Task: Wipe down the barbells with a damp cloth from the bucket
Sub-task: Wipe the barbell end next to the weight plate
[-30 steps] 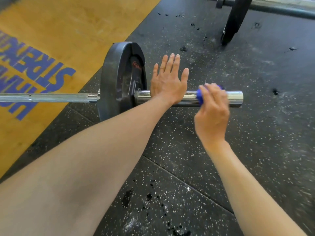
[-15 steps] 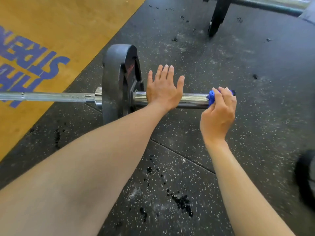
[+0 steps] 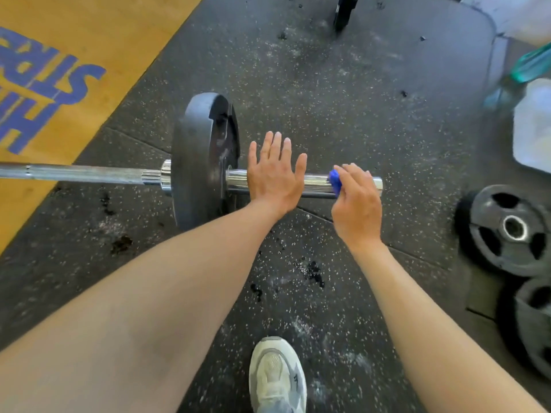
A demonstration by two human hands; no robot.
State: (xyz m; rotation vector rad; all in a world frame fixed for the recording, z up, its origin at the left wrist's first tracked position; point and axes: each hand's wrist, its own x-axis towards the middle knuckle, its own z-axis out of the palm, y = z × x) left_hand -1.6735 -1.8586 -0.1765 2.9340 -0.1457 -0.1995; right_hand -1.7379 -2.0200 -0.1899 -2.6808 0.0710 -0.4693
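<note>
Speckled rubber floor (image 3: 343, 93) (wet spots) — left hand (image 3: 272, 177) flat, right hand (image 3: 356, 204) gripping cloth (image 3: 335, 181).

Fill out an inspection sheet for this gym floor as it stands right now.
Surface: black speckled rubber floor with dark wet spots; yellow platform at left.
Job's things: barbell lying on the floor, one black plate loaded; blue cloth on the chrome sleeve. Bucket: nothing seen.
Clutter: two loose weight plates at right; teal bottle; white object, blurred.
Hands: left hand flat on the sleeve, fingers straight; right hand gripping the cloth near the sleeve's end.
Cables: nothing seen.
Surroundings: grey-white shoe below; second barbell's plate at top.
</note>
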